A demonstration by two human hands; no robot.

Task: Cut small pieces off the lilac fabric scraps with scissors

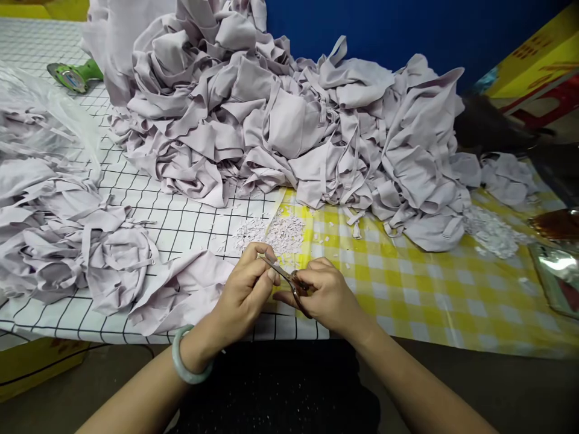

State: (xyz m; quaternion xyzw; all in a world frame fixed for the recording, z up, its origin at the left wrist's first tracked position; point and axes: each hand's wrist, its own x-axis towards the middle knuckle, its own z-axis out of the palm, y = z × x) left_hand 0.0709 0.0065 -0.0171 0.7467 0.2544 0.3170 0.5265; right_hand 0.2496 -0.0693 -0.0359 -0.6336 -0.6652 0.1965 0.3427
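My right hand (328,295) is closed around the handles of a pair of scissors (296,290), whose blades point up and left to my left fingertips. My left hand (246,289) pinches at the blade tips; a pale lilac fabric piece (185,289) lies beside that hand and runs under it. How much of the cloth sits between the fingers is hidden. Just beyond both hands lies a heap of tiny fabric snippets (287,232).
A large pile of lilac fabric pieces (289,120) fills the back of the table. Another pile (67,223) lies at left, near a clear plastic bag (67,114) and a green tape dispenser-like object (75,76). More snippets (493,232) lie at right on the yellow checked cloth (407,301).
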